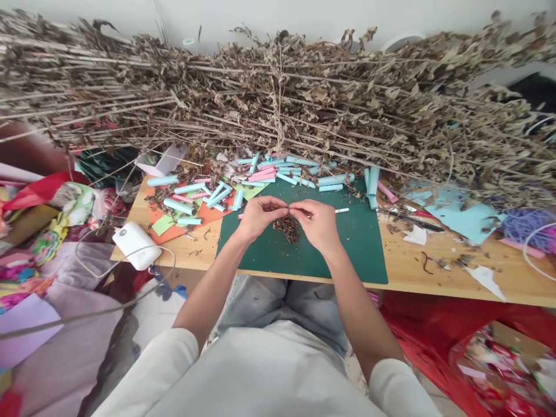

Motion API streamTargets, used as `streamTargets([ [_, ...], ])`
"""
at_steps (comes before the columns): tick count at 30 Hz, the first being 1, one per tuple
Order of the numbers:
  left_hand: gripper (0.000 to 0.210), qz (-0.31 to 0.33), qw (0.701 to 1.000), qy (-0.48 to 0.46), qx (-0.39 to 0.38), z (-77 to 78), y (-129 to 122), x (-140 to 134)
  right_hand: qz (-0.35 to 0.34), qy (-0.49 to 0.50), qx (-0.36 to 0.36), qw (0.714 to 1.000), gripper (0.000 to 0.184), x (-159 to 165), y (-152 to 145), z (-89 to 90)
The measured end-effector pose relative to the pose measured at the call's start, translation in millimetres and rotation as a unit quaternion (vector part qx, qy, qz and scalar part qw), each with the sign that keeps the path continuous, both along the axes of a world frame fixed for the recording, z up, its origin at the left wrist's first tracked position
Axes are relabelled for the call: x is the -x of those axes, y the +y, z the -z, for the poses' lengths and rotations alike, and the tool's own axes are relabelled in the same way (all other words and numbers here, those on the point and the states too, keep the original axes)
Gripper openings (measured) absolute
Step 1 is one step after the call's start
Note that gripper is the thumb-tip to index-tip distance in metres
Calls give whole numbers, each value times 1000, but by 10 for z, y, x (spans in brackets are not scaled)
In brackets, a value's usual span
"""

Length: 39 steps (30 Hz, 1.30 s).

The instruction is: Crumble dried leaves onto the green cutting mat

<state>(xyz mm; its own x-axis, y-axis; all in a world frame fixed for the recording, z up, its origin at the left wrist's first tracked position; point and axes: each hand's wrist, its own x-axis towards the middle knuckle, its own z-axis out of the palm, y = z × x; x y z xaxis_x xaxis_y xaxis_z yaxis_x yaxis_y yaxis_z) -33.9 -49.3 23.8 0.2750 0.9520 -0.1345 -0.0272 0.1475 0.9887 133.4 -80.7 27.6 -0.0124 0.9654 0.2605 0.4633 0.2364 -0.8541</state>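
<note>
My left hand [260,217] and my right hand [317,220] meet fingertip to fingertip over a green cutting mat [360,255]. Both are closed in a pinch; a tiny dark bit seems to show between the fingertips, too small to name. Just below them lies a small heap of crumbled dried leaves [286,230] on the mat. Beyond the hands are several rolled paper tubes, among them a blue tube [332,180] and a pink tube [263,174]. A thin white stick [341,210] rests to the right of my right hand.
A large bundle of dried leafy stalks [278,98] spans the back of the wooden table [204,246]. At left are orange paper [167,231] and a white device [136,246] with a cable. On the right lie blue paper [460,211], a black pen-like tool [417,222] and a red bag [417,330].
</note>
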Motion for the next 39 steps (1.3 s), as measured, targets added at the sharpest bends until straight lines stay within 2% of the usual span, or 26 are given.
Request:
streamTargets([
  [4,23,-49,998,-25,7,14,-36,-61,41,-59,-43,997,16,89,-48,-3],
  [8,24,-84,988,-108,72,56,-57,-94,92,-1,-22,996,16,115,-87,54],
  [13,28,-97,974,-168,116,56,-68,-77,56,36,-3,998,15,44,-132,135],
  [19,28,-74,984,-139,88,91,-71,-83,43,130,23,990,21,59,-130,91],
  [22,28,-66,992,-97,45,97,-62,-95,51,81,8,995,15,47,-80,46],
  [25,25,-64,997,-53,11,80,-48,-115,30,20,-5,999,14,27,-16,19],
  [28,22,-70,996,-64,7,67,-39,-140,20,-5,-17,1000,13,42,31,40],
  [33,27,-92,984,-136,75,98,-38,-130,36,162,50,985,11,77,27,185],
  [35,27,-106,982,-131,80,113,-39,-105,50,183,62,980,11,64,-4,228],
  [39,24,-106,990,-84,28,120,-53,-75,36,178,66,981,15,56,-73,218],
])
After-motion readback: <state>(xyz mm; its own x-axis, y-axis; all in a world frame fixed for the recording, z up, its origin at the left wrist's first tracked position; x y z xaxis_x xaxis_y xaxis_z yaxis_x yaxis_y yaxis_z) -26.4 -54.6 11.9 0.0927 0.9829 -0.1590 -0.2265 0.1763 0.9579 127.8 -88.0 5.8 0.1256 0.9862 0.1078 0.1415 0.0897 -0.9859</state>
